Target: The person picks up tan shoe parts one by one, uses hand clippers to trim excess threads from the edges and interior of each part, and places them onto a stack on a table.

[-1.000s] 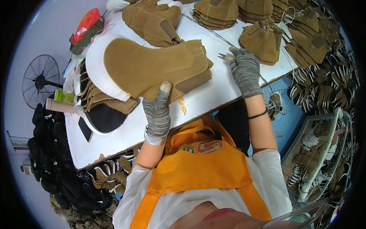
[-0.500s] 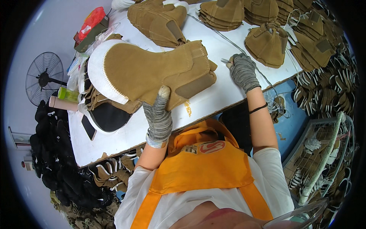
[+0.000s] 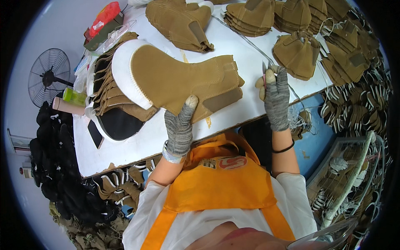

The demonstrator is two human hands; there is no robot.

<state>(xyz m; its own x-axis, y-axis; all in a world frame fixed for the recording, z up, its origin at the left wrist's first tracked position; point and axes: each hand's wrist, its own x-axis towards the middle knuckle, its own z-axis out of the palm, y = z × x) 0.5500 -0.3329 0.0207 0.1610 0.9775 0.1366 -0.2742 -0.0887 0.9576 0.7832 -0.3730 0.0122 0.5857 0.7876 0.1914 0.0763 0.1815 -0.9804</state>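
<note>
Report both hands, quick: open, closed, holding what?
Left hand: closed on the boot, thumb on top, fingers mostly hidden.
Right hand: closed, holding small snips, tip pointing away from the person.

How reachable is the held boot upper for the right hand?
Probably yes: only white tabletop shows between the right hand and the boot upper, though that hand holds a small pointed tool.

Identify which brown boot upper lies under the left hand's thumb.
The boot upper with the white-banded rounded end at left; the left hand has its thumb on top. The stacked uppers across the table lie apart from that hand.
</note>
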